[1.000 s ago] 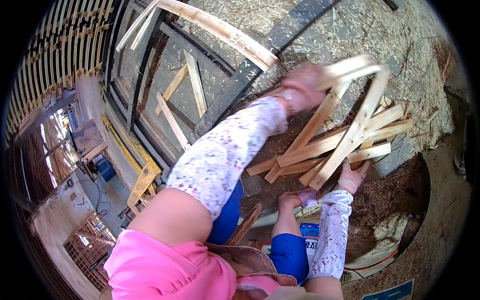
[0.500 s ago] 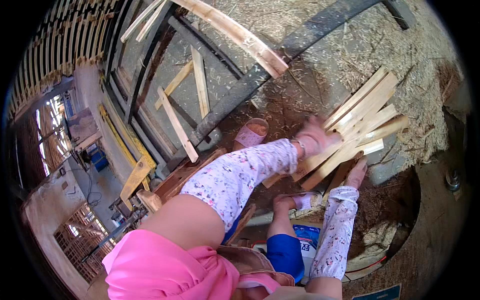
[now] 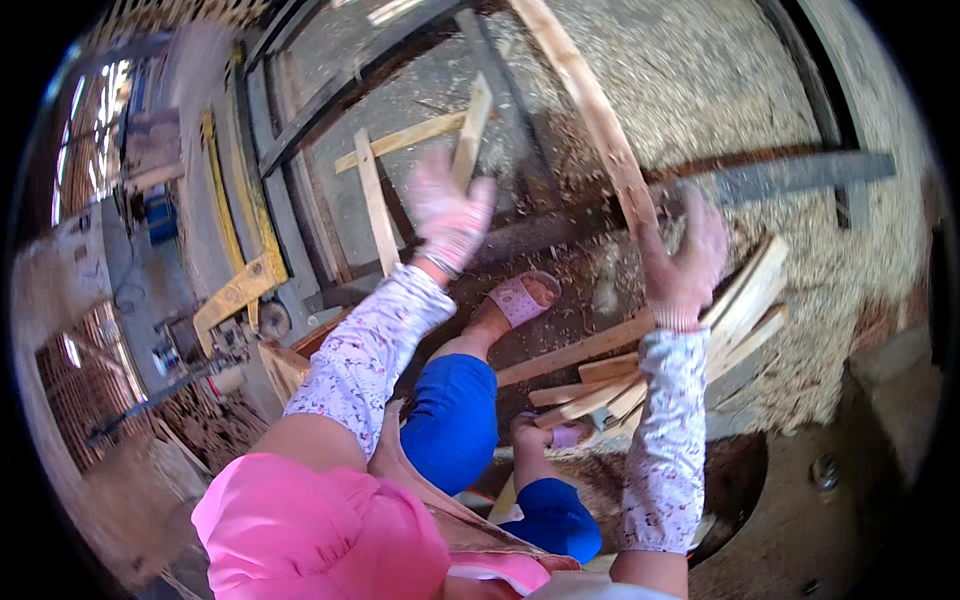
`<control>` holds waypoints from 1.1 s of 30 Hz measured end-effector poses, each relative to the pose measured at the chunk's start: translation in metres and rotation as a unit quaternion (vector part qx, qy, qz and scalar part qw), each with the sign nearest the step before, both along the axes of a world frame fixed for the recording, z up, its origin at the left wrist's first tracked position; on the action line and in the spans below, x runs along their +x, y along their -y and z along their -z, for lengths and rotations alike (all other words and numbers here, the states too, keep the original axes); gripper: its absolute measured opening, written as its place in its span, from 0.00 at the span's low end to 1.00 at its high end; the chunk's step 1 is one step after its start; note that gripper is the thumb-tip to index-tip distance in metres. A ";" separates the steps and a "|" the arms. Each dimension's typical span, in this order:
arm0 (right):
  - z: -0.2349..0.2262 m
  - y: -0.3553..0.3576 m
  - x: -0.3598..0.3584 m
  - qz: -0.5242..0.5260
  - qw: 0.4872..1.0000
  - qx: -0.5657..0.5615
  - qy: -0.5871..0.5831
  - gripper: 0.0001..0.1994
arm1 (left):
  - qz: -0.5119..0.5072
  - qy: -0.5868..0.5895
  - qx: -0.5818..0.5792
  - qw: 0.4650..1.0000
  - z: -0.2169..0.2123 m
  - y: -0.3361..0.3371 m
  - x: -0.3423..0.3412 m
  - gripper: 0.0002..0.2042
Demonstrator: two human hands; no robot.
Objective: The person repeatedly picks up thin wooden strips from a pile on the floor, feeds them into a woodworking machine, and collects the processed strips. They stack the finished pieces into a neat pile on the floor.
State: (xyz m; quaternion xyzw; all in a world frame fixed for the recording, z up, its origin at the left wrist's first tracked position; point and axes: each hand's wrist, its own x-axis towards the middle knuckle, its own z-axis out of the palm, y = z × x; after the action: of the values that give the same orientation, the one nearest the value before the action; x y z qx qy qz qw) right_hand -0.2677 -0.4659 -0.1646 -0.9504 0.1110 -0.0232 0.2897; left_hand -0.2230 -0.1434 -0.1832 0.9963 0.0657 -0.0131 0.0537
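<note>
My left hand (image 3: 450, 212), in a pale pinkish glove, is raised with its fingers apart, over the short wooden slats (image 3: 373, 205) lying inside a dark frame. Nothing shows in it, though motion blurs it. My right hand (image 3: 685, 262), gloved alike, has thumb and fingers spread at the near end of a long wooden strip (image 3: 590, 105). Its thumb overlaps that end; whether it touches cannot be told. Below and beside the right forearm, a fanned pile of wooden slats (image 3: 745, 310) lies on the ground, partly hidden by the sleeve.
A dark metal frame (image 3: 800, 180) crosses the ground ahead. Wood shavings (image 3: 720, 90) cover much of the floor. A yellow metal part (image 3: 240, 295) and a machine stand at the left. My feet in pink sandals (image 3: 520, 300) are beside the slats. A round dark pit edge (image 3: 755, 480) lies lower right.
Both hands have left the slat pile. My left hand moved left and up toward the frame; my right hand rose to the long strip's end. The view has also shifted and turned.
</note>
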 end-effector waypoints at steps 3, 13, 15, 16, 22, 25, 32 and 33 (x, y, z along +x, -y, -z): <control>0.014 -0.034 0.056 -0.088 0.990 -0.054 -0.092 0.45 | -0.250 -0.050 0.109 0.961 0.007 -0.119 0.003 0.42; 0.032 -0.050 0.059 -0.060 0.985 -0.112 -0.116 0.40 | -0.144 -0.218 0.042 0.964 -0.035 -0.166 -0.027 0.26; 0.031 -0.054 0.060 -0.076 0.983 -0.115 -0.119 0.40 | -0.119 -0.252 -0.005 0.960 -0.024 -0.155 -0.010 0.27; 0.028 -0.058 0.061 -0.071 0.985 -0.110 -0.116 0.41 | -0.138 -0.231 -0.015 0.963 -0.010 -0.154 -0.007 0.27; 0.029 -0.057 0.060 -0.055 0.988 -0.103 -0.102 0.40 | -0.166 -0.138 -0.032 0.976 0.013 -0.144 0.025 0.25; 0.029 -0.055 0.058 -0.045 0.989 -0.095 -0.104 0.39 | -0.237 -0.085 -0.055 0.966 -0.040 -0.148 0.055 0.24; -0.069 -0.091 0.060 0.077 0.890 0.352 -0.280 0.29 | -0.126 0.056 -0.597 0.790 -0.058 -0.040 0.109 0.15; -0.051 -0.088 0.049 0.038 0.860 0.454 -0.231 0.33 | -0.125 0.036 -0.697 0.705 -0.057 0.003 0.108 0.14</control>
State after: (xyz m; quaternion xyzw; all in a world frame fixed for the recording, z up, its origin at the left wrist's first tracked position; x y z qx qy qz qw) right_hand -0.2185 -0.3778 -0.1139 -0.6870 0.2091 0.2385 0.6538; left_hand -0.1154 -0.1465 -0.1258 0.6575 0.1600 -0.0120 0.7362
